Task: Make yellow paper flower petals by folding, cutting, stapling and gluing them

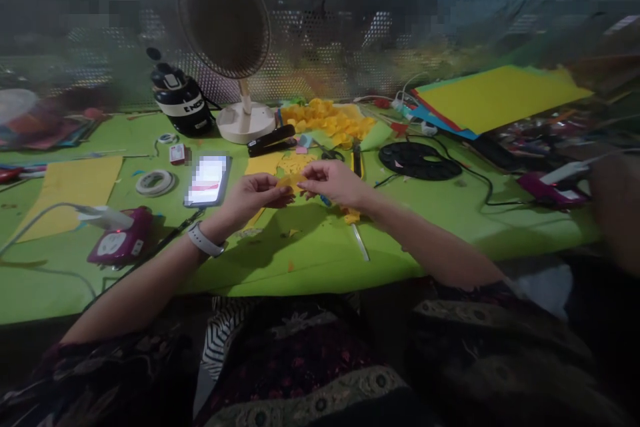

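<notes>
Between my two hands, above the green-covered table (pixel 320 260), is a small piece of yellow paper (pixel 290 181). My left hand (pixel 263 192) is closed on its left side, thumb and fingers pinching. From the right, my right hand (pixel 331 183) pinches the same piece; its fingertips almost meet those of the left. Just behind the hands lie yellow paper scraps (pixel 297 163) and a yellow sheet (pixel 263 164). Farther back is a heap of yellow paper pieces (pixel 327 121). Scissors (pixel 333 153) and a yellow cutter (pixel 357 159) lie beyond my right hand.
A lit phone (pixel 207 180), a tape roll (pixel 155 182) and a purple power socket (pixel 123 237) are on the left. Behind stand a fan (pixel 245 123) and a black bottle (pixel 183 103). A black palette (pixel 419 161) and coloured sheets (pixel 500 99) lie right, near another person's arm (pixel 617 200).
</notes>
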`<action>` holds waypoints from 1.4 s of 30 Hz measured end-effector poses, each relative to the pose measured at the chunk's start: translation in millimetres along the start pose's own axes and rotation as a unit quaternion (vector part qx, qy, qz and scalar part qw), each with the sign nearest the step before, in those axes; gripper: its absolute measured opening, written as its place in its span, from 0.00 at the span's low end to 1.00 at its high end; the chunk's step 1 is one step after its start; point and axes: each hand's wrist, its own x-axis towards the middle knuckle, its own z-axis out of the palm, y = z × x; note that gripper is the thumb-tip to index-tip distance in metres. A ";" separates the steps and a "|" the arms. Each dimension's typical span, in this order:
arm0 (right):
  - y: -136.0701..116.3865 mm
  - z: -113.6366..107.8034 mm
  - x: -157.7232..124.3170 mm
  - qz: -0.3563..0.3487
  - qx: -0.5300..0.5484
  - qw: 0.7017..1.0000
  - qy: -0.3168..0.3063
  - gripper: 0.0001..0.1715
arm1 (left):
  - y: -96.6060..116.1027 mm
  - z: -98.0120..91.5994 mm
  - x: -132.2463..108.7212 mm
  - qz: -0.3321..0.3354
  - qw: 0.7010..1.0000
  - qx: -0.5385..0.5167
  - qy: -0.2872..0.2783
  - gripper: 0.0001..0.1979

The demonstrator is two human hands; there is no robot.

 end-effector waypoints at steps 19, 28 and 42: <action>47.9 -111.6 -30.7 -0.050 0.088 0.971 0.217 0.27 | -3.5 86.2 32.3 0.172 0.938 0.284 -0.102 0.10; 53.4 -108.1 -38.9 -0.061 0.107 0.969 0.213 0.30 | -12.6 154.3 37.5 0.298 0.768 0.541 -0.168 0.10; 42.3 -87.1 -46.0 -0.038 0.069 0.982 0.169 0.27 | -2.0 5.1 0.2 0.141 0.908 0.392 0.038 0.11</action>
